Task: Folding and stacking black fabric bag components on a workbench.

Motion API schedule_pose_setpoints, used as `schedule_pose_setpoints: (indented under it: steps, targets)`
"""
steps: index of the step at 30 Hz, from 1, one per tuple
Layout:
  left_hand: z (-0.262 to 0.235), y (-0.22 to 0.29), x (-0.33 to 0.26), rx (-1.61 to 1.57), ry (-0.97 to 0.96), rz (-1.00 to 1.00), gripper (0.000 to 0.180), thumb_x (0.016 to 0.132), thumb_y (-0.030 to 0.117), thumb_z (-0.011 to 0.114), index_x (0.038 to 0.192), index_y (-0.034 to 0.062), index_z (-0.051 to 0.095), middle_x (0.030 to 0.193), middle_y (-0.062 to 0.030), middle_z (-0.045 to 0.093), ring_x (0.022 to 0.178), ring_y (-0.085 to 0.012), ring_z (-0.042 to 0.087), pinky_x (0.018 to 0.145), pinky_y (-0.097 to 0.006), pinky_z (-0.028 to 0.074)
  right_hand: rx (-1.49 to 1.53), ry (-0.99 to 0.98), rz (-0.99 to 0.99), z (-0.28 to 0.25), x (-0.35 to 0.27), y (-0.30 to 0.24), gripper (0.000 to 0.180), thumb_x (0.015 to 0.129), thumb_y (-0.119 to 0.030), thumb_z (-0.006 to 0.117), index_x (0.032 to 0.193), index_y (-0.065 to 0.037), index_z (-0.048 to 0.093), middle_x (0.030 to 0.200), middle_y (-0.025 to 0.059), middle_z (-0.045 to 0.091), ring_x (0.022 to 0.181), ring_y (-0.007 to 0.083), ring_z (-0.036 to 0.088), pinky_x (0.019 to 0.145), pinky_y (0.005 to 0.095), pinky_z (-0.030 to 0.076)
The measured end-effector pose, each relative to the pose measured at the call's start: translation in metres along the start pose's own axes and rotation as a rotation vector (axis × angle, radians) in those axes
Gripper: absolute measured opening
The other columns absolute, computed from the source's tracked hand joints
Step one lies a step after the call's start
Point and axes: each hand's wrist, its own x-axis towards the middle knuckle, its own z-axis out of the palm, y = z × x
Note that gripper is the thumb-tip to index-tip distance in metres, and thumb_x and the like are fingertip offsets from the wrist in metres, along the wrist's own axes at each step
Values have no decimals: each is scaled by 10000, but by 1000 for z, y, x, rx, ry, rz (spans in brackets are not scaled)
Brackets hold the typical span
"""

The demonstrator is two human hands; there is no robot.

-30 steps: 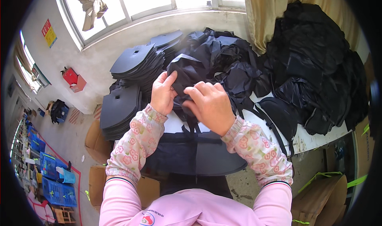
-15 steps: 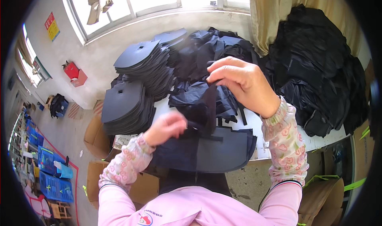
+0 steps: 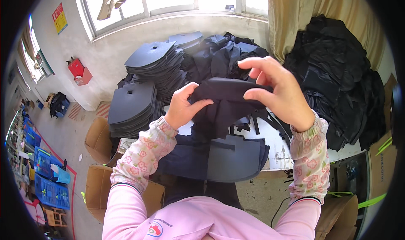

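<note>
In front of me a black fabric piece (image 3: 225, 88) is held up, its upper edge folded over and its lower part hanging down. My left hand (image 3: 184, 107) pinches its left end between thumb and fingers. At its right end is my right hand (image 3: 280, 92), thumb and index finger spread apart, the thumb overlapping the cloth. Beneath, a flat dark grey panel (image 3: 236, 162) with rounded corners lies at the table's front edge, a dark strip across its top. Black cloth (image 3: 181, 162) covers the area left of it.
Stacks of grey panels (image 3: 152, 54) (image 3: 133, 100) stand on the white table (image 3: 278, 155) at left. Crumpled black fabric (image 3: 230, 50) lies behind, and a tall black heap (image 3: 333, 79) rises at right. Cardboard boxes (image 3: 99, 138) and blue crates (image 3: 52, 191) are on the floor.
My left hand has moved up and right and now grips the fabric. My right hand has shifted slightly right and its fingers have spread. The fabric has gone from hanging narrow to stretched sideways.
</note>
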Motion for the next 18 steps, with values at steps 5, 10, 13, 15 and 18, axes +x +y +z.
schedule_pose_setpoints:
  steps: [5,10,13,15,18]
  targets:
    - [-13,-1,-19,400,-51,144,251,772,104,798,926,-1,630,849,-121,635,755,-281,647,699,-333,519,-174,-310,11,8,-11,6,409,747,34,720,1142,-15,626,916,160,634,876,371,623,814,416,505]
    - [-49,-11,-64,445,-169,36,259,747,85,809,905,0,622,856,-121,636,778,-284,654,707,-343,522,-118,-291,-49,-6,-31,-19,171,747,12,717,906,-14,657,844,127,646,808,331,642,728,383,514]
    - [-92,-15,-91,455,-345,-223,274,720,72,827,874,-3,613,865,-101,647,850,-248,650,757,-340,519,15,-304,75,-23,-52,-34,144,753,46,725,867,-11,659,830,93,652,779,265,651,672,348,503]
    - [-126,-3,-103,438,-455,-168,277,710,72,839,847,-1,609,891,-86,660,874,-225,633,770,-331,512,52,-322,108,-39,-71,-38,156,739,54,744,854,-23,670,829,82,654,752,228,636,647,324,484]
    - [-179,13,-126,147,-535,-356,252,717,54,849,817,10,622,858,-45,662,799,-155,592,733,-294,489,166,-342,231,-55,-104,-32,193,710,64,778,838,-49,687,806,55,620,740,196,600,642,297,457]
